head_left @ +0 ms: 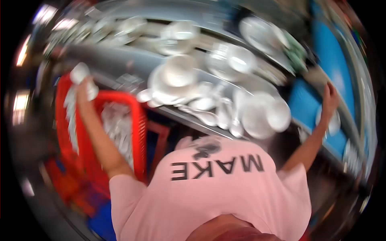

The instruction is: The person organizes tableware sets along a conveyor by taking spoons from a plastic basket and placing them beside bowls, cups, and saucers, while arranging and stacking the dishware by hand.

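Observation:
My left hand is raised over the red plastic basket at the left, its fingers closed around small white bowls; blur hides the exact grip. At the right, my right hand reaches over the edge of a blue tray with its fingers stretched out and nothing visible in them. A white dish lies below that wrist. Between my arms, on the metal counter, sit stacked white bowls, white spoons and round white plates.
Wrapped, clear-looking items fill part of the red basket. Farther back, glossy stacks of dishes run along the counter. A large white plate and green cloth-like material are at the upper right. Motion smears much of the view.

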`<action>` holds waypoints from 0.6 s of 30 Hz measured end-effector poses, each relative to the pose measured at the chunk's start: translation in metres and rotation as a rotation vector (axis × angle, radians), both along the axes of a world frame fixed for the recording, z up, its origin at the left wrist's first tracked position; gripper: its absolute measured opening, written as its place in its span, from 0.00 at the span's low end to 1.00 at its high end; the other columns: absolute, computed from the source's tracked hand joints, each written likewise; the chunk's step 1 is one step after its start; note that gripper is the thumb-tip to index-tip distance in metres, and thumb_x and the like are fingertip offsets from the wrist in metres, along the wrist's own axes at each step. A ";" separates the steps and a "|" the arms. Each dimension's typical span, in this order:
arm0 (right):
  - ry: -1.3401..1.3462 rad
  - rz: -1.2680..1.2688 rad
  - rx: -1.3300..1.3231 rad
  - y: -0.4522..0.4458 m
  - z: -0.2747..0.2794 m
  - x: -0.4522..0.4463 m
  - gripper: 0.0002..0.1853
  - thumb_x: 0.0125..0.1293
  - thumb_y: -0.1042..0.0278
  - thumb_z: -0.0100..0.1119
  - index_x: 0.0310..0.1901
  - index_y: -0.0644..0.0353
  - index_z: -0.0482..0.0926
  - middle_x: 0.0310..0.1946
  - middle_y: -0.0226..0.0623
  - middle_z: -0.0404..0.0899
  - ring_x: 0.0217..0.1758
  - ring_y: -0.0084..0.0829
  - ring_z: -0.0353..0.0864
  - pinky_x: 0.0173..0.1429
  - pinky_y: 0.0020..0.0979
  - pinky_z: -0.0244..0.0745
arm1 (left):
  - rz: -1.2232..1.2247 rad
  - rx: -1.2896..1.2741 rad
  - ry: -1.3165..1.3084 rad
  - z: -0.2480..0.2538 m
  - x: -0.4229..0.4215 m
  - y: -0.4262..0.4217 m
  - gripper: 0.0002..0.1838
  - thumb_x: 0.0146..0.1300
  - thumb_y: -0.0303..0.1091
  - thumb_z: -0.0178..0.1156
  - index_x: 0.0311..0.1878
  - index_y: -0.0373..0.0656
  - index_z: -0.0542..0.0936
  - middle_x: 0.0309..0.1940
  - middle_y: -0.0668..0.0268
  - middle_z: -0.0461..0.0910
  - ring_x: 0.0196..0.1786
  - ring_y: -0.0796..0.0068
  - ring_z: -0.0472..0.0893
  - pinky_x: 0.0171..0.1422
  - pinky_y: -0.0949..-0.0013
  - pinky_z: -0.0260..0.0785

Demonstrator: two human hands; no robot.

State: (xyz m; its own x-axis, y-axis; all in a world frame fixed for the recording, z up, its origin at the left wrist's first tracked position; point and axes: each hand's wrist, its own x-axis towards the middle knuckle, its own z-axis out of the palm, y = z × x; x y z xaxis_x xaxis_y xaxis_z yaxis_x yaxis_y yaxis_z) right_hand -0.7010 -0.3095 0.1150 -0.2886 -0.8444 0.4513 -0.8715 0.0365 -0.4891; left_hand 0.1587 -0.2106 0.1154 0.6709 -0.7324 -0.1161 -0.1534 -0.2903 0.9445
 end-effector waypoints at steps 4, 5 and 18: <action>0.417 -0.617 0.294 0.080 -0.056 -0.178 0.24 0.52 0.59 0.56 0.50 0.62 0.71 0.43 0.53 0.74 0.43 0.49 0.75 0.49 0.44 0.69 | -0.034 0.093 0.202 -0.101 0.113 -0.087 0.15 0.51 0.30 0.54 0.41 0.30 0.74 0.30 0.59 0.76 0.30 0.67 0.77 0.33 0.67 0.72; 0.376 -0.651 0.439 0.088 -0.066 -0.201 0.25 0.52 0.58 0.57 0.51 0.62 0.69 0.43 0.52 0.74 0.42 0.47 0.76 0.46 0.45 0.71 | -0.007 0.227 0.126 -0.120 0.127 -0.096 0.16 0.49 0.30 0.54 0.41 0.30 0.74 0.30 0.58 0.76 0.29 0.67 0.77 0.29 0.67 0.72; -0.759 -0.286 0.355 0.096 -0.071 -0.219 0.29 0.54 0.60 0.60 0.56 0.62 0.63 0.48 0.43 0.71 0.45 0.40 0.75 0.37 0.37 0.76 | 0.433 0.049 -0.126 -0.095 0.040 -0.102 0.12 0.50 0.36 0.56 0.30 0.35 0.75 0.25 0.60 0.75 0.26 0.69 0.74 0.29 0.65 0.66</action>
